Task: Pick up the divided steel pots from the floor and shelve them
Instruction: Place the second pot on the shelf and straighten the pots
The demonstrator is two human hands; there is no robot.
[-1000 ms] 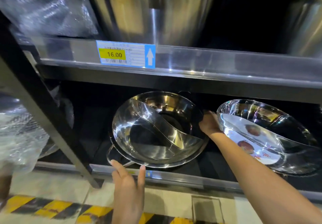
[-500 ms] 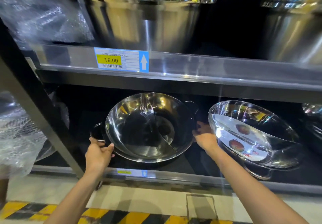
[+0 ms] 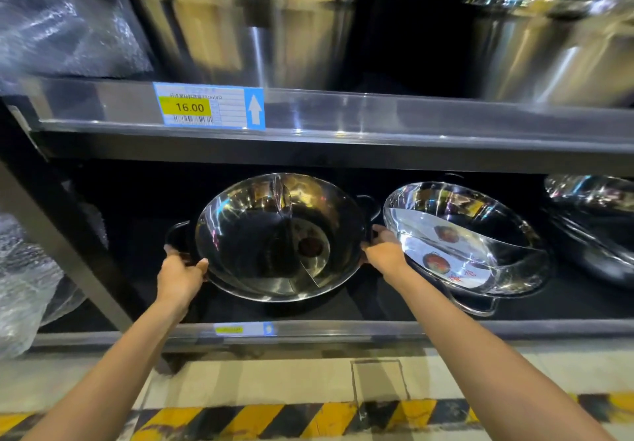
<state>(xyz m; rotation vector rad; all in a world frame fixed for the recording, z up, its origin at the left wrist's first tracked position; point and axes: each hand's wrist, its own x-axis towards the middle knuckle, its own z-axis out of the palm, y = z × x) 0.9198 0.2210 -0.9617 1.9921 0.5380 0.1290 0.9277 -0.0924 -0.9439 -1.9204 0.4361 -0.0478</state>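
Note:
A divided steel pot (image 3: 260, 234) with an S-shaped partition sits tilted toward me on the black bottom shelf (image 3: 377, 303). My left hand (image 3: 180, 274) grips its left black handle and rim. Fingers of my right hand (image 3: 386, 252) are closed on the pot's right handle. A second divided steel pot (image 3: 459, 234) with a paper label inside leans just right of my right hand. A third shiny pot (image 3: 590, 207) shows at the far right edge.
Tall steel stockpots (image 3: 247, 29) stand on the upper shelf, above a blue price tag (image 3: 209, 106) reading 16.00. Bubble-wrapped goods (image 3: 24, 269) fill the left side behind a slanted black post (image 3: 65, 245). Yellow-black hazard tape (image 3: 308, 420) runs along the floor.
My left hand rose from the shelf's front edge to the pot's left handle. The pot turned, so its partition now runs front to back, and both hands hold it.

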